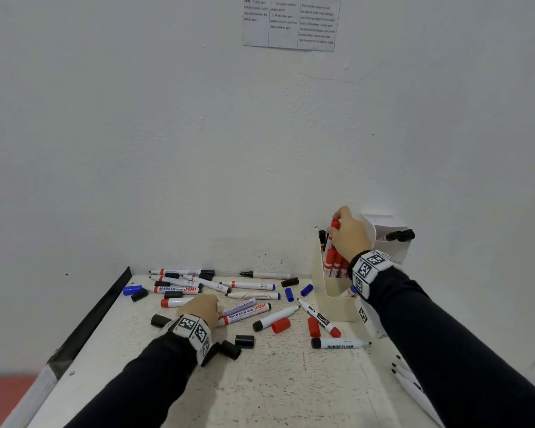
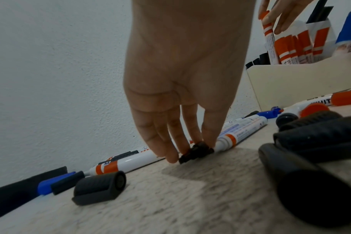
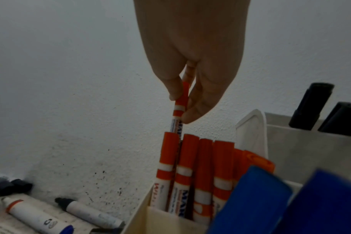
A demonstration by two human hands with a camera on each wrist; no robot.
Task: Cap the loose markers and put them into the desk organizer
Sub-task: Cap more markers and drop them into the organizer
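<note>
My right hand (image 1: 348, 231) (image 3: 180, 110) pinches a red-capped marker (image 1: 335, 225) (image 3: 180, 101) by its cap. It holds the marker upright, the lower end down among several red markers standing in the cream desk organizer (image 1: 337, 304) (image 3: 142, 221). My left hand (image 1: 206, 307) (image 2: 192, 150) reaches down to the table, and its fingertips pinch a small black cap (image 2: 196, 152) at the tip of a white marker (image 2: 242, 129). Several uncapped markers (image 1: 250, 285) and loose black, blue and red caps (image 1: 281, 325) lie scattered on the white table (image 1: 260, 390).
A black rim (image 1: 105, 307) runs along the table's left side and a wall stands close behind. A white holder (image 1: 389, 242) with black markers sits behind the organizer. Several more markers (image 1: 410, 383) lie at the table's right edge. A printed sheet (image 1: 291, 23) hangs on the wall.
</note>
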